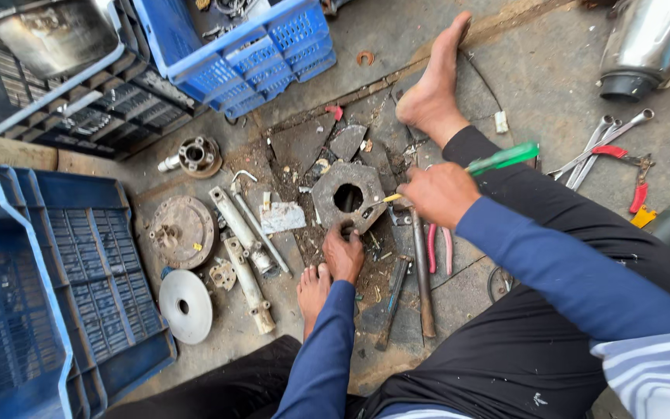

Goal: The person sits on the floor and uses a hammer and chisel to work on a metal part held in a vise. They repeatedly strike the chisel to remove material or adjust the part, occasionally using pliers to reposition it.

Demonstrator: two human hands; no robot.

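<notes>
— Grey floor (521, 70), how much room have you got?

— Little. Blue crates (63, 295) wall off my left, wrenches (595, 151) lie to the right, and my bare feet bracket the work; only the top right stays open.

— And the metal plate (348, 195)?

— Flat on the floor between my feet. My left hand (343, 254) presses its near edge, fingers curled over it. My right hand (437, 192) is closed around a green-handled screwdriver (498, 159), tip at the plate's round hole.

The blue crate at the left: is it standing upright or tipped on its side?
Upright. The blue crate sits on the ground with its open top facing the camera, so its slatted bottom and inner walls show. It looks empty.
</notes>
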